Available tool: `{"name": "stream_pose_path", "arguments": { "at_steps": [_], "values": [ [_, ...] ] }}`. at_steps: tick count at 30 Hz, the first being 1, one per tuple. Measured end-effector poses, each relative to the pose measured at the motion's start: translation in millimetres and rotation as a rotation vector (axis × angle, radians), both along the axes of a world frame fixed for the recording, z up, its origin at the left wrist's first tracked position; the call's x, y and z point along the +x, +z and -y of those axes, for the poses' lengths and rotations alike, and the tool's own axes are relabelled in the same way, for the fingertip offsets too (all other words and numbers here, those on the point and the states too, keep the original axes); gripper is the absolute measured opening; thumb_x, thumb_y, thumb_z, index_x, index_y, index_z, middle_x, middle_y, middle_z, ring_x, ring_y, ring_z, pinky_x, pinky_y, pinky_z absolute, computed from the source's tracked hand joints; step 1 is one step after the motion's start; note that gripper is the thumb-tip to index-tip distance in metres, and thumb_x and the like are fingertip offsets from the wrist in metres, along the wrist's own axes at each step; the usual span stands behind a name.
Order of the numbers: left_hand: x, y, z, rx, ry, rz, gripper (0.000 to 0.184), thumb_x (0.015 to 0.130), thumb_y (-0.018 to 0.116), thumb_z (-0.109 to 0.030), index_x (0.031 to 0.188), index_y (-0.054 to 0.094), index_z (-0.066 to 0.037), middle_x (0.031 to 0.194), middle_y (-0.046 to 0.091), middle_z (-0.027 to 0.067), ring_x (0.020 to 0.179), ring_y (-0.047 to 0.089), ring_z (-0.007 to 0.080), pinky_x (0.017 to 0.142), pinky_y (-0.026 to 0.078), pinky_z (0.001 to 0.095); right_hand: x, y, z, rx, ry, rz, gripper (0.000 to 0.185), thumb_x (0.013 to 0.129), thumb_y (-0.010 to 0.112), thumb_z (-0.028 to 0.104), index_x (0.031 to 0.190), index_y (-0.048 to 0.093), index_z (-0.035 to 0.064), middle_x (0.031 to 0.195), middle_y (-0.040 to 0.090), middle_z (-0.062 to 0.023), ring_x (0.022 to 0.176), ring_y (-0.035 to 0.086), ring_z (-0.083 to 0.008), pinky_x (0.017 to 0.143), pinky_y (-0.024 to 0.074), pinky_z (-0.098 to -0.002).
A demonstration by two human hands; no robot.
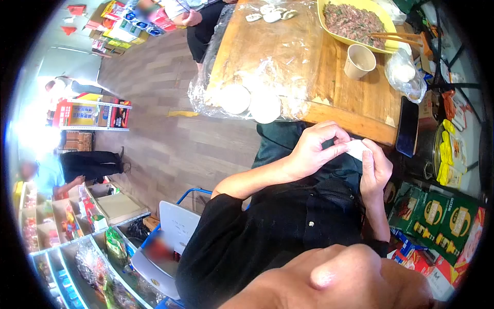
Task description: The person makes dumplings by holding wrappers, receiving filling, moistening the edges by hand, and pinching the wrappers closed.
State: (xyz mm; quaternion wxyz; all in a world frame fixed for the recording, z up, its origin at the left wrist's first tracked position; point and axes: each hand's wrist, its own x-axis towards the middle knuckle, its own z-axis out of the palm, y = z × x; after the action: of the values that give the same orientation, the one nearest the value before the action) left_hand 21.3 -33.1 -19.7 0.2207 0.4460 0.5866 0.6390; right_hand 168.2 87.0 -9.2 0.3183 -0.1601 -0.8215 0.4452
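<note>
A pale dumpling wrapper (357,149) is held between my two hands, above my lap by the table's near edge. The fingers of my left hand (320,149) pinch its left side, while my right hand (376,167) grips the right side with thumb and fingers. Any filling inside it cannot be made out. Two round white wrappers, one (235,99) beside the other (265,106), lie on clear plastic film (206,95) at the table corner. Several folded dumplings (271,14) rest at the far end. Chopsticks (391,37) lean in a yellow bowl (323,20) of minced meat filling (355,23).
A paper cup (359,62) and a plastic bag with something white (405,77) stand on the wooden table (329,87). A dark phone (407,126) lies at its right edge. A chair (177,226) and goods shelves are behind left. Other people are at the left and top.
</note>
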Motion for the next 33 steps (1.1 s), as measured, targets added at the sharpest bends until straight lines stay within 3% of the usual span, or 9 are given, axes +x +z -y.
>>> {"name": "stream_pose_path", "arguments": {
  "at_steps": [5, 14, 16, 25, 27, 29, 31, 33],
  "values": [
    [-1, 1, 5, 0.012, 0.041, -0.03, 0.009, 0.083, 0.07, -0.002, 0.088, 0.063, 0.0, 0.079, 0.06, 0.0057, 0.073, 0.056, 0.0127, 0.068, 0.045, 0.0262, -5, -3, -2, 0.041, 0.02, -0.021, 0.018, 0.092, 0.058, 0.004, 0.106, 0.063, -0.0066, 0.087, 0.068, -0.0153, 0.077, 0.067, -0.0196, 0.072, 0.0506, -0.0294],
    [0, -2, 7, -0.063, -0.053, 0.308, 0.009, 0.088, 0.068, -0.005, 0.092, 0.061, -0.002, 0.08, 0.055, -0.0034, 0.071, 0.048, 0.0034, 0.062, 0.041, 0.0195, -3, 2, -4, -0.008, 0.06, 0.027, 0.016, 0.092, 0.058, 0.003, 0.104, 0.063, -0.0057, 0.09, 0.068, -0.0153, 0.081, 0.066, -0.02, 0.075, 0.0504, -0.0299],
    [-1, -2, 8, -0.045, -0.103, 0.491, 0.01, 0.088, 0.068, -0.007, 0.094, 0.06, -0.003, 0.08, 0.055, -0.0045, 0.071, 0.048, 0.0025, 0.062, 0.041, 0.0184, -7, 5, -4, -0.011, 0.071, 0.03, 0.015, 0.091, 0.058, 0.002, 0.103, 0.063, -0.0055, 0.092, 0.068, -0.0155, 0.084, 0.066, -0.021, 0.076, 0.0503, -0.0305],
    [-10, -6, 12, -0.096, -0.135, 0.621, 0.015, 0.086, 0.071, -0.007, 0.095, 0.059, -0.004, 0.083, 0.057, -0.0041, 0.075, 0.052, 0.003, 0.069, 0.045, 0.0181, -15, 15, -8, 0.067, 0.122, 0.01, 0.01, 0.086, 0.062, 0.001, 0.094, 0.064, -0.0049, 0.089, 0.064, -0.0136, 0.081, 0.063, -0.0245, 0.077, 0.0488, -0.0316],
    [-9, -12, 5, 0.069, -0.163, 0.634, 0.031, 0.083, 0.072, -0.007, 0.109, 0.055, -0.005, 0.095, 0.058, 0.0001, 0.087, 0.057, 0.0088, 0.069, 0.051, 0.0216, -16, 16, -9, 0.009, 0.145, 0.075, 0.009, 0.086, 0.061, 0.001, 0.092, 0.063, -0.005, 0.088, 0.063, -0.0134, 0.08, 0.062, -0.0241, 0.075, 0.0485, -0.0311],
    [-10, -9, 5, 0.068, -0.231, 0.65, 0.041, 0.082, 0.074, -0.009, 0.118, 0.053, -0.006, 0.103, 0.057, 0.0024, 0.092, 0.058, 0.0117, 0.07, 0.054, 0.0234, -21, 19, -12, -0.01, 0.207, 0.088, 0.01, 0.085, 0.061, 0.002, 0.092, 0.064, -0.0046, 0.087, 0.064, -0.0137, 0.078, 0.063, -0.0236, 0.073, 0.0488, -0.0303],
    [-11, -6, 4, -0.018, -0.317, 0.707, 0.045, 0.082, 0.075, -0.01, 0.121, 0.053, -0.005, 0.106, 0.056, 0.0032, 0.093, 0.058, 0.0123, 0.073, 0.054, 0.0239, -26, 19, -13, -0.021, 0.274, 0.036, 0.01, 0.085, 0.064, 0.003, 0.093, 0.065, -0.0026, 0.086, 0.064, -0.0128, 0.079, 0.063, -0.0231, 0.072, 0.0489, -0.0314],
    [-13, -12, 3, -0.071, -0.306, 0.605, 0.046, 0.081, 0.076, -0.01, 0.12, 0.053, -0.005, 0.104, 0.06, 0.0029, 0.093, 0.058, 0.0116, 0.074, 0.054, 0.0256, -30, 22, -13, 0.059, 0.298, 0.063, 0.011, 0.084, 0.066, 0.003, 0.093, 0.067, -0.0016, 0.085, 0.064, -0.0123, 0.079, 0.062, -0.0228, 0.072, 0.0493, -0.0319]
  ]
}}
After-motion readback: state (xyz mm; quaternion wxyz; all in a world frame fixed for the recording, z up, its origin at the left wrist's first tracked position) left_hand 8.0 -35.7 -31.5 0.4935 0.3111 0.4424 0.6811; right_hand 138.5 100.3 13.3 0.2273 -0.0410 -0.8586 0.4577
